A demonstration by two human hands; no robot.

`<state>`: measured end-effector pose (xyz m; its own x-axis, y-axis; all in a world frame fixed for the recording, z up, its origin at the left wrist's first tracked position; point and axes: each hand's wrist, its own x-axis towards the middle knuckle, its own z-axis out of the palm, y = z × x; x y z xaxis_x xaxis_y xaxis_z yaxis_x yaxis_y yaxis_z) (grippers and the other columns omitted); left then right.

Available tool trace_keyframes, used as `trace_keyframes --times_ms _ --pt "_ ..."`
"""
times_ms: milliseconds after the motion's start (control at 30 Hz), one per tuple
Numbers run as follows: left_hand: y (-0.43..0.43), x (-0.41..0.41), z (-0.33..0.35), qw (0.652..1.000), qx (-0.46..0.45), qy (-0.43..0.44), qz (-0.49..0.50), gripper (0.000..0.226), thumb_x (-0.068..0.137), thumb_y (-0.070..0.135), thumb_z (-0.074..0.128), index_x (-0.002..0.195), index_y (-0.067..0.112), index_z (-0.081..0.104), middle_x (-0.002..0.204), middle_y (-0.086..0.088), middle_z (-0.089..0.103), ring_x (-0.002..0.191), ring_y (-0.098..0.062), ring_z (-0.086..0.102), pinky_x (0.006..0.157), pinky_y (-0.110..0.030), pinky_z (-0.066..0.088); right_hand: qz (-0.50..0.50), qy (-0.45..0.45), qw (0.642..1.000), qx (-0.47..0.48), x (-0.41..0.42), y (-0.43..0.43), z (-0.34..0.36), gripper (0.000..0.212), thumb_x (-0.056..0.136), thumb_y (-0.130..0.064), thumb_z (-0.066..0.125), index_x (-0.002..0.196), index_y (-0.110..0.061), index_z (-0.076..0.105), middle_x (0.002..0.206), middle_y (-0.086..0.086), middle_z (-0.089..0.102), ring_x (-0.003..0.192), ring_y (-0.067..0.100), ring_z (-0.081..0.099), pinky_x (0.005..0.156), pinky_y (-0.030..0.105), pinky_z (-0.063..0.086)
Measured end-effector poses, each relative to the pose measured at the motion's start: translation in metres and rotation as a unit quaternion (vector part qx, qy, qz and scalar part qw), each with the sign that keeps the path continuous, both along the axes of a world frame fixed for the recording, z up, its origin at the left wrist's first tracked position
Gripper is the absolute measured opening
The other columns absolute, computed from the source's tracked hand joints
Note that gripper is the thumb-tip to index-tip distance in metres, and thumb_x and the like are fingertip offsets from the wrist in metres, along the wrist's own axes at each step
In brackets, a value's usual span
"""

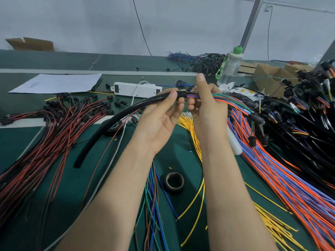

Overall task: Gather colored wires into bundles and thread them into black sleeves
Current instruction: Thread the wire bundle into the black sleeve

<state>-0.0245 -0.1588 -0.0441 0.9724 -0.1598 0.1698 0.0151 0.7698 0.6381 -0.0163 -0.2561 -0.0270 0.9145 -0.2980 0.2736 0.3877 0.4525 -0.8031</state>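
1. Workbench (18, 140), green-topped, fills the lower frame. It carries heaps of wire: red-and-black wires (54, 133) at left, orange-and-blue wires (272, 178) at lower right, and yellow wires (190, 127) just behind the hands.
2. Black sleeve (126, 111) is the long thing that matters. Its axis runs from a free end at lower left of centre up in a curve to the middle of the frame, where its mouth faces right.
3. Coloured bundle (226, 99) of green, blue, orange and red strands lies in line with that mouth. It comes in from the right of centre, and its near end seems already inside the sleeve.
4. Left hand (159, 116) pinches the sleeve just short of its mouth between thumb and fingers, palm towards the camera.
5. Right hand (206, 113) pinches the bundle just beside the mouth, with its forefinger sticking straight up. The two hands are close together, almost touching. The right hand is nearer the wires, so the feed looks like a push from right to left along the sleeve's axis.
6. Paper sheet (58, 83) at upper left bears a faint handwritten mark too small to read.
7. Tape roll (175, 182) lies between the forearms, and no label shows on it.
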Motion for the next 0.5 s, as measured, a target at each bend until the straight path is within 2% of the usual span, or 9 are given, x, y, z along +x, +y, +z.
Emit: trace_keyframes --times_ms 200,333,400,500 --pt "-0.004 -0.002 0.004 0.998 0.054 0.007 0.027 0.012 0.093 0.005 0.05 0.088 0.007 0.061 0.071 0.002 0.069 0.064 -0.003 0.065 0.064 -0.012 0.053 0.001 0.027 1.0 -0.006 0.005 0.005 -0.009 0.04 0.092 -0.017 0.062 0.061 -0.018 0.036 0.05 -0.004 0.039 0.041 0.006 0.035 0.041 0.017 0.029" --pt "-0.005 -0.001 0.004 0.996 0.067 0.018 0.052 0.013 0.092 0.003 0.053 0.084 0.006 0.062 0.07 0.002 0.068 0.064 -0.004 0.065 0.065 -0.013 0.053 0.022 0.087 0.996 0.007 0.005 0.011 -0.011 0.033 0.092 -0.029 0.062 0.068 -0.02 0.042 0.054 -0.006 0.038 0.045 0.006 0.034 0.043 0.014 0.029" --pt "-0.003 0.001 0.006 0.996 0.048 0.032 0.074 0.012 0.091 0.002 0.054 0.083 0.005 0.063 0.069 0.001 0.067 0.063 -0.005 0.065 0.063 -0.013 0.053 0.056 0.098 0.986 0.121 0.005 0.007 -0.006 0.028 0.092 -0.039 0.06 0.075 -0.019 0.049 0.064 -0.004 0.046 0.053 0.008 0.042 0.052 0.016 0.036" --pt "-0.003 0.003 0.006 0.993 0.016 0.069 0.091 0.013 0.09 0.0 0.056 0.079 0.003 0.062 0.066 -0.001 0.067 0.061 -0.007 0.066 0.06 -0.013 0.053 0.109 0.028 0.916 0.386 0.002 -0.006 0.004 0.035 0.09 -0.04 0.06 0.068 -0.015 0.051 0.062 -0.001 0.055 0.062 0.013 0.06 0.068 0.023 0.048"
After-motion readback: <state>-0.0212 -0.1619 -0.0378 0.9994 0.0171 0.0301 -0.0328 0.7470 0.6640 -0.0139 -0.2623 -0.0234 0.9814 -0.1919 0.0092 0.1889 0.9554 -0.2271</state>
